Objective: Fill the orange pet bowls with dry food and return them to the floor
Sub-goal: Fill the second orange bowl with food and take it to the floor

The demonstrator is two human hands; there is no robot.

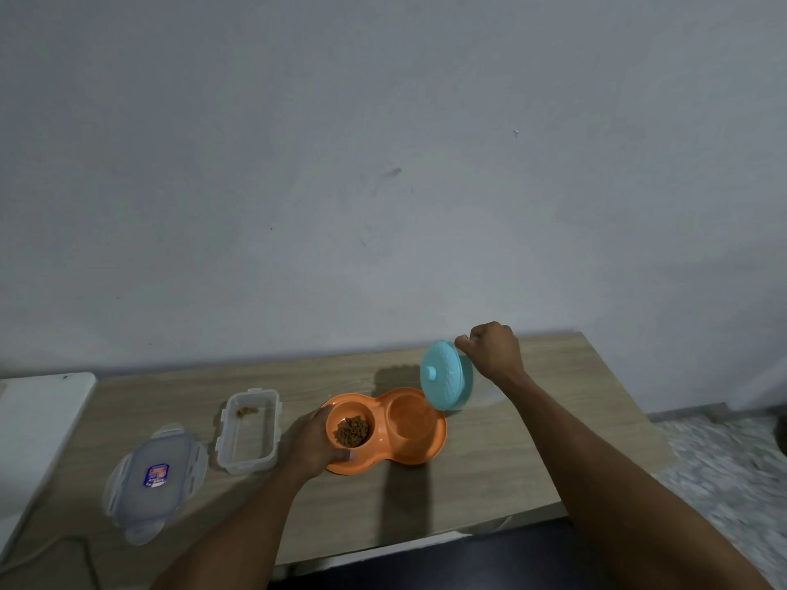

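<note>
I held the orange bowls [419, 440] on the table [489, 470], a little right of its middle and well back from the front edge. My left hand [313, 445] gripped the left end of the bowls, thumb hooked over the near rim and fingers curled round the far side. Dry food [352, 431] lay in the left cup.

My right hand [494, 351] was closed on the top edge of a teal pot [447, 374], which it held tipped on its side in the air. The pot's knobbed face was turned left and its lower edge hung just above the far right rim of the bowls; I could not tell whether they touched.

Left of the bowls stood an open clear tub [249, 436], close to my left hand but apart from it, with a few bits of food at its far end. Its lid [155, 479] lay flat further left, near the table's front-left corner, just beside the tub.

The table's back edge met the wall [383, 185]. Bare wood ran from the bowls to the front edge and to the right edge, and beyond that edge was speckled floor [724, 483]. A white slab [42, 419] butted against the left end, and a cable [64, 542] trailed below the lid.
</note>
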